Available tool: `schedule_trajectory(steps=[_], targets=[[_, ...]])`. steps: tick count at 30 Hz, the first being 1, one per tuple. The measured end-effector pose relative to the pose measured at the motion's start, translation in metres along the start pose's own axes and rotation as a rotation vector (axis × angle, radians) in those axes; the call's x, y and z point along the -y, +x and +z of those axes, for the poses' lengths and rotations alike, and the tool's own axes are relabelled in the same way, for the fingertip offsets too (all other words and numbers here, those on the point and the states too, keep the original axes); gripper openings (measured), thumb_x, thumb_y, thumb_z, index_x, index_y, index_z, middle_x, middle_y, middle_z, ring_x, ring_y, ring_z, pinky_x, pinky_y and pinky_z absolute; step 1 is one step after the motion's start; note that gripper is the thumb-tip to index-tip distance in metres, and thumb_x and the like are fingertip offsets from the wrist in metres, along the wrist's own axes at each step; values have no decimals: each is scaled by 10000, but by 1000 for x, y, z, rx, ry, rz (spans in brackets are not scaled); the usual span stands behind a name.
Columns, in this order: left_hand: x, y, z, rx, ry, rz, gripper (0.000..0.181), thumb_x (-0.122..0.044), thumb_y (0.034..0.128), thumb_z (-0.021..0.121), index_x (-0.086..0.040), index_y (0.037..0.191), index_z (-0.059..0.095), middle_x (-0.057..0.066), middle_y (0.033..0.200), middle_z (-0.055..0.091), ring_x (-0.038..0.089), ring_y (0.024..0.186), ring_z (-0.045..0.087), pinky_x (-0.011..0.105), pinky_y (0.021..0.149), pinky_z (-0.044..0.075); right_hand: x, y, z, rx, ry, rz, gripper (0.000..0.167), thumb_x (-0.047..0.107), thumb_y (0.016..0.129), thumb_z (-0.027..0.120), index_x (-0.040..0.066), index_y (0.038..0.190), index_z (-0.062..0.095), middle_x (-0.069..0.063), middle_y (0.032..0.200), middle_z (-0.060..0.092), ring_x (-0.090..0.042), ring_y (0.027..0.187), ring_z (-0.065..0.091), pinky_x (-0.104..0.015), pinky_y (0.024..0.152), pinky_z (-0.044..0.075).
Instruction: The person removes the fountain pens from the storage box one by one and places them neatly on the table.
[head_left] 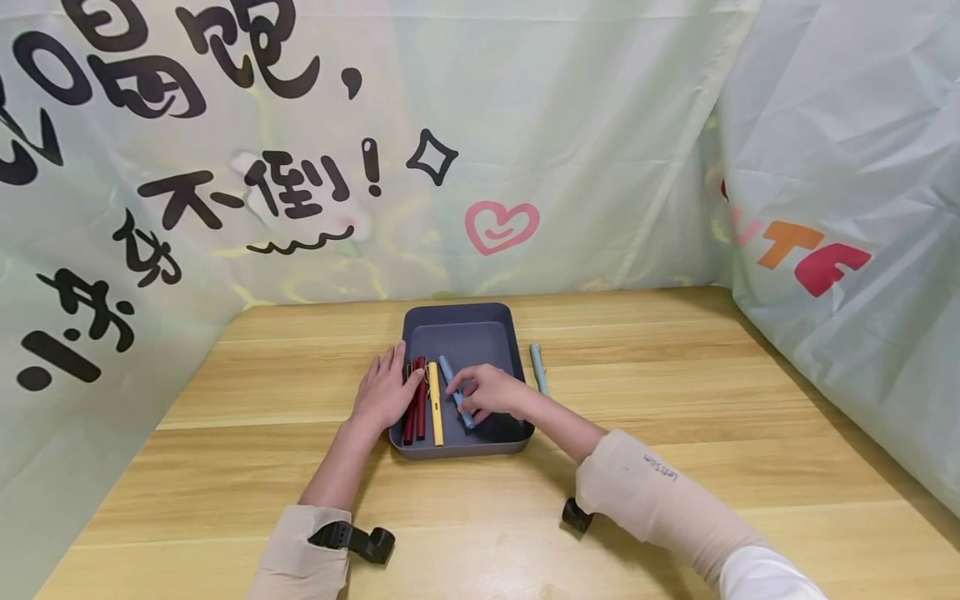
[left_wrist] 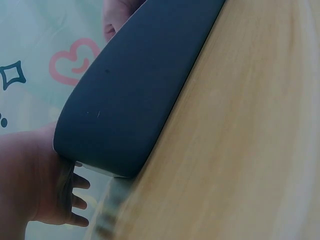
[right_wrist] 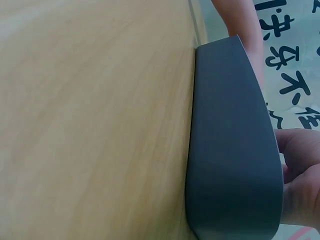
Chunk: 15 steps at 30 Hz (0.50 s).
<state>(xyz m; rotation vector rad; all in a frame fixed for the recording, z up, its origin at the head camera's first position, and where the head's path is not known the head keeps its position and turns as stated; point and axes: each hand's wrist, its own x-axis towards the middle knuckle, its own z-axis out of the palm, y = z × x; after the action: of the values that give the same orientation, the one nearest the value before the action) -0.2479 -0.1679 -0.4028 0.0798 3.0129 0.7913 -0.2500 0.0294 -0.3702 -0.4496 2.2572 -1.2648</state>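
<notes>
A dark grey rectangular tray (head_left: 461, 315) sits on the table. At its left wall lies my left hand (head_left: 386, 392), fingers straight along the outside and thumb over the rim. Its fingers also show past the wall in the left wrist view. My right hand (head_left: 491, 392) reaches over the right rim and pinches a blue pen (head_left: 446, 367) lying slanted in the tray. To the left of that pen lie a yellow pen (head_left: 435, 404) and two dark red pens (head_left: 421, 408), side by side. In the right wrist view, the tray's outer wall (right_wrist: 232, 135) hides the pens.
A light teal pen (head_left: 537, 367) lies on the wooden table (head_left: 675, 400), just right of the tray. Printed cloth (head_left: 600, 150) hangs behind the table and along both sides. Dark wrist-camera mounts (head_left: 371, 546) stick out from both sleeves.
</notes>
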Motion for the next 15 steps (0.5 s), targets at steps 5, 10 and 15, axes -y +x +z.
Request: schedule_trajectory(steps=[5, 10, 15], targets=[[0, -1, 0, 0, 3, 2, 652, -407, 978, 332, -82, 1484, 79, 205, 1494, 117, 418, 1340, 50, 543, 1057, 96, -2, -3, -3, 20, 46, 0, 286, -69, 864, 527, 9, 1119, 630, -126, 832, 588, -197, 661, 607, -342, 630, 542], [-1, -1, -1, -2, -4, 3, 649, -404, 979, 332, -82, 1484, 81, 203, 1495, 118, 418, 1341, 45, 548, 1056, 94, -6, -4, -4, 34, 75, -11, 293, -70, 866, 518, -2, 1128, 630, -110, 799, 555, -172, 667, 586, -338, 635, 541], [-2, -2, -1, 2, -3, 1, 651, -406, 979, 328, -81, 1484, 77, 206, 1495, 114, 421, 1340, 43, 551, 1054, 94, -8, -4, -3, 26, 119, 17, 303, -84, 850, 546, 1, 1128, 632, -124, 844, 551, -179, 683, 595, -339, 645, 541]])
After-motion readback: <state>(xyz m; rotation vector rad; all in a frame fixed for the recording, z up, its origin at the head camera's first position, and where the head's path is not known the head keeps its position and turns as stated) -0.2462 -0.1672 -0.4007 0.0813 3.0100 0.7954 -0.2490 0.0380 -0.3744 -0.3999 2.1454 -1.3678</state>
